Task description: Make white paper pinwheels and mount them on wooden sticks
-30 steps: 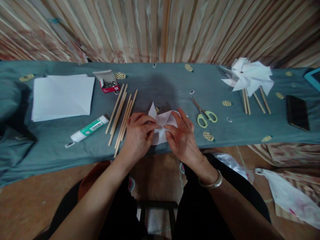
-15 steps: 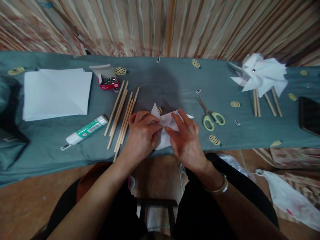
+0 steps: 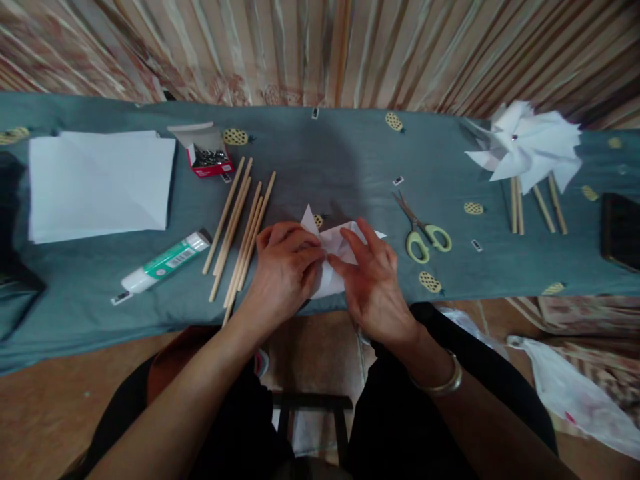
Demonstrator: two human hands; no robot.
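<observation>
A white paper pinwheel (image 3: 330,285) with pointed corners lies at the table's front edge, partly covered by both hands. My left hand (image 3: 287,263) is closed, its thumb and fingertips pressed on the paper near the middle. From the other side, my right hand (image 3: 373,277) touches the same paper with its thumb and fingers, the fingers spread apart. What lies right under the fingertips is hidden. Several wooden sticks (image 3: 245,233) lie just left of my left hand. Scissors (image 3: 420,233) with green handles rest to the right of my right hand.
A paper stack (image 3: 100,187), a glue stick (image 3: 165,260) and an opened red box (image 3: 210,160) of small metal pieces sit on the left. Finished pinwheels (image 3: 530,143) on sticks lie at the right, near a dark phone (image 3: 620,230). The table (image 3: 360,153) has a green cloth.
The view has shifted slightly, so the table items sit a little differently in the picture. Both hands stay on the paper in nearly the same pose.
</observation>
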